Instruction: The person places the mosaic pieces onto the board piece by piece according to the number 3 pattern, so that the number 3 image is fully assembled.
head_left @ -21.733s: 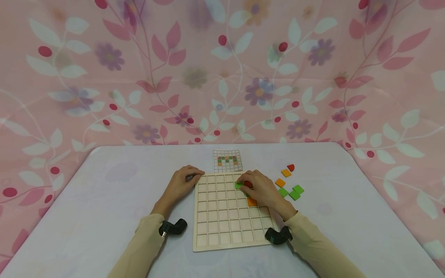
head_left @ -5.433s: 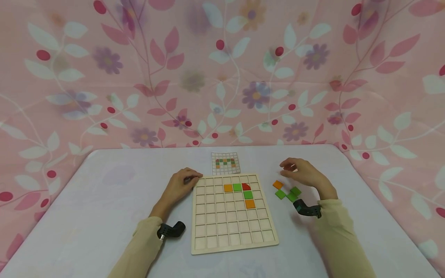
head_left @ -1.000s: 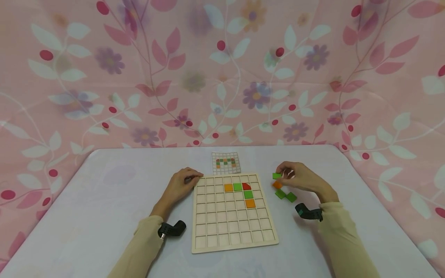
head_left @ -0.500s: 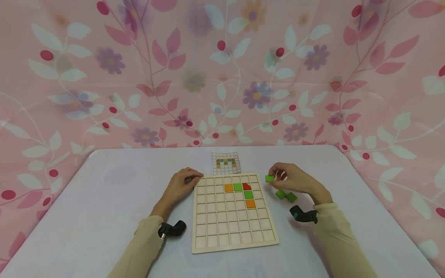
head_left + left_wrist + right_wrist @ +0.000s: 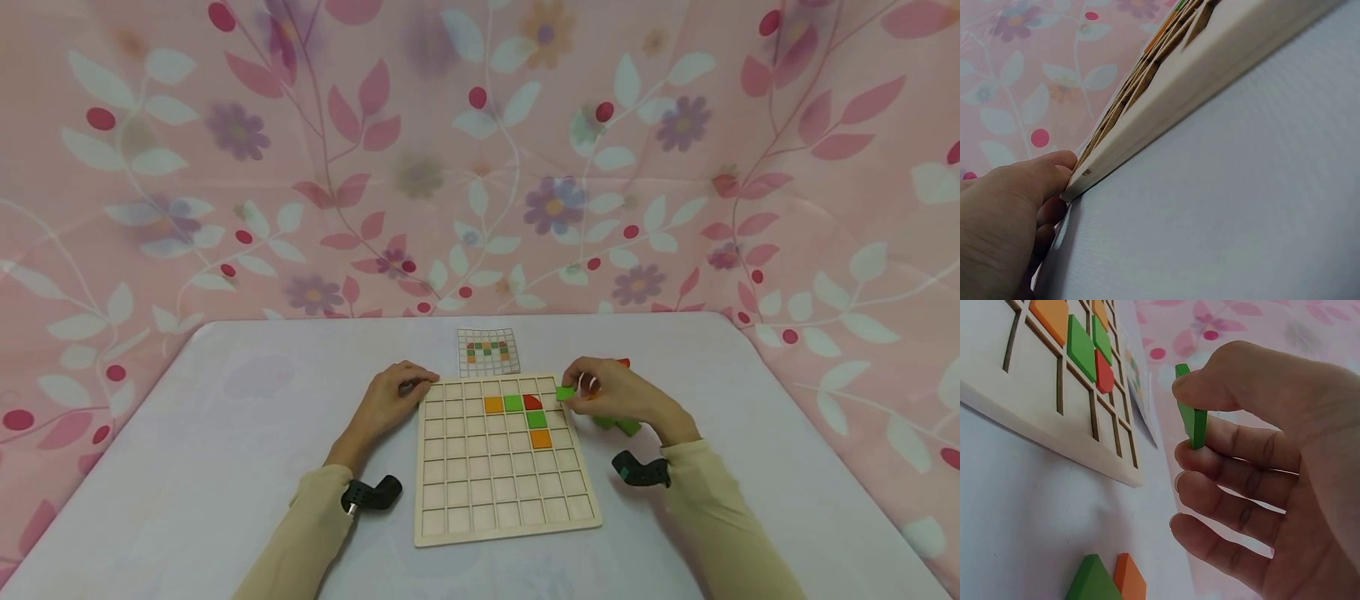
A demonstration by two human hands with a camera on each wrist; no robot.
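Observation:
In the head view a pale wooden grid board [image 5: 495,492] lies on the table, with orange, green and red tiles in some squares near its upper right. My left hand [image 5: 390,396] holds the board's far left corner; the left wrist view shows its fingers [image 5: 1054,165] at that corner. Between thumb and fingers, my right hand [image 5: 622,392] pinches a green square tile [image 5: 1194,415], held over the board's right edge near its far corner. The right wrist view shows the tile tilted on edge, its other fingers loosely bent below.
A printed pattern card [image 5: 487,353] lies just beyond the board. Loose green tiles [image 5: 628,427] and a red piece [image 5: 624,362] lie to the right, partly behind my right hand. An orange tile [image 5: 1130,578] is beside a green one. A floral curtain [image 5: 480,167] hangs behind the table.
Since the oldest frame, a red piece and an orange tile have come to rest in the board's squares. My right hand picked up a green tile and carried it left to the board; my left stays put.

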